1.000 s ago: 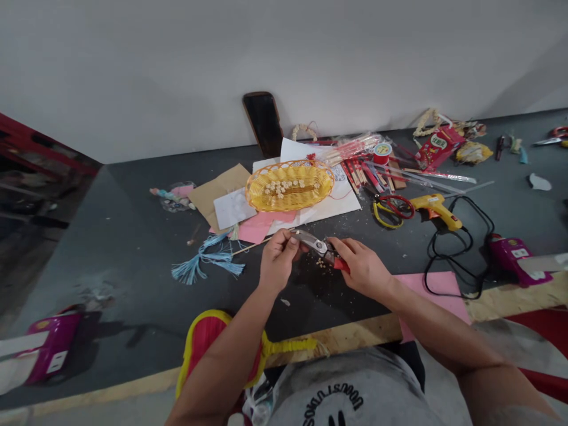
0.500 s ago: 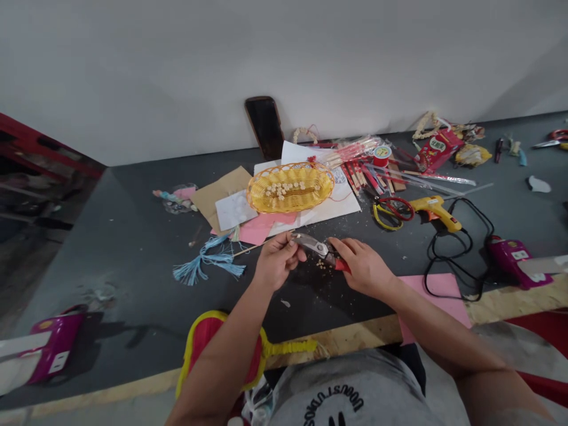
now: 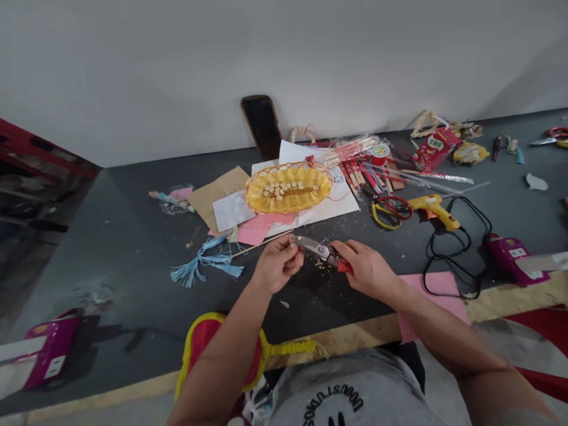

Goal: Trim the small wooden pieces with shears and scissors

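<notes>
My right hand (image 3: pixel 368 269) is wrapped around the red handle of a pair of pruning shears (image 3: pixel 316 246), whose metal blades point left. At the blade tips, my left hand (image 3: pixel 277 263) is closed in a pinch. A tiny pale piece shows there, too small to name. Behind my left hand runs a thin wooden stick (image 3: pixel 261 243), near a light blue tassel (image 3: pixel 206 266). Small pale bits (image 3: pixel 323 265) are scattered on the dark table below the shears. Just beyond my hands, a yellow woven basket (image 3: pixel 288 204) holds several small pale pieces.
To the right are red-and-yellow-handled scissors (image 3: pixel 390 212), a yellow glue gun (image 3: pixel 435 210) with a looping black cord, and pink paper (image 3: pixel 432 290). A phone (image 3: pixel 261 125) leans on the wall. A red-and-yellow item (image 3: pixel 208 337) lies under my left forearm. Purple boxes (image 3: pixel 53 349) stand on both sides.
The whole view has shifted slightly. Both hands hold nearly the same pose, with the shears' blades still at my left fingertips.
</notes>
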A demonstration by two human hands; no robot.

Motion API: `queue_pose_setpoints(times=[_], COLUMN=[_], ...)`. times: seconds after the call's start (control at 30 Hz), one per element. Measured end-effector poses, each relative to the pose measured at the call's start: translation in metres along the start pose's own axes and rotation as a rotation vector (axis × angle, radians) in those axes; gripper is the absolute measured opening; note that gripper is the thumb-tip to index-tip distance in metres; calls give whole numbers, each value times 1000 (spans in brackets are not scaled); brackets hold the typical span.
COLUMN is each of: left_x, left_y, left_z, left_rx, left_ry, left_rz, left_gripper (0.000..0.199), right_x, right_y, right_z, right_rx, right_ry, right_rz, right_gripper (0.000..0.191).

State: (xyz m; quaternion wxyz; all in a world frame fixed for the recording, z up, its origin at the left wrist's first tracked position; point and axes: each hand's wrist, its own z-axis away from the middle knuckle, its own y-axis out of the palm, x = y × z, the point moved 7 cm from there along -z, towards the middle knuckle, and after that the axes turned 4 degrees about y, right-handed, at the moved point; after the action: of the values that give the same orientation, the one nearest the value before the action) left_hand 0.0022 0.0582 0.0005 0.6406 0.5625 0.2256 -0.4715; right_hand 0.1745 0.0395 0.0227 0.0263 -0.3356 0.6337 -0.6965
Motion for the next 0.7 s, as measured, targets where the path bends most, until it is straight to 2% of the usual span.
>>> queue_pose_setpoints(times=[0.2, 0.3, 0.4, 0.53, 0.7], left_x=[-11, -16, -13, -8, -7], left_y=[-13, -19, -16, -7, 0], left_z=[-1, 4, 3, 0, 1], left_rx=[-220, -297, -238, -132, -21], left_ry=[299, 378, 327, 160, 14], left_rz=[-354, -519, -413, -170, -41], left_gripper=[37, 34, 37, 43, 44], right_x=[-6, -4, -4, -3, -2], right_y=[5, 7, 7, 5, 3], right_z=[-6, -6, -5, -4, -4], right_rx=[-10, 10, 30, 45, 60], right_ry=[50, 46, 36, 24, 0], right_rz=[82, 103, 105, 93, 67], right_gripper=[64, 67, 70, 67, 65])
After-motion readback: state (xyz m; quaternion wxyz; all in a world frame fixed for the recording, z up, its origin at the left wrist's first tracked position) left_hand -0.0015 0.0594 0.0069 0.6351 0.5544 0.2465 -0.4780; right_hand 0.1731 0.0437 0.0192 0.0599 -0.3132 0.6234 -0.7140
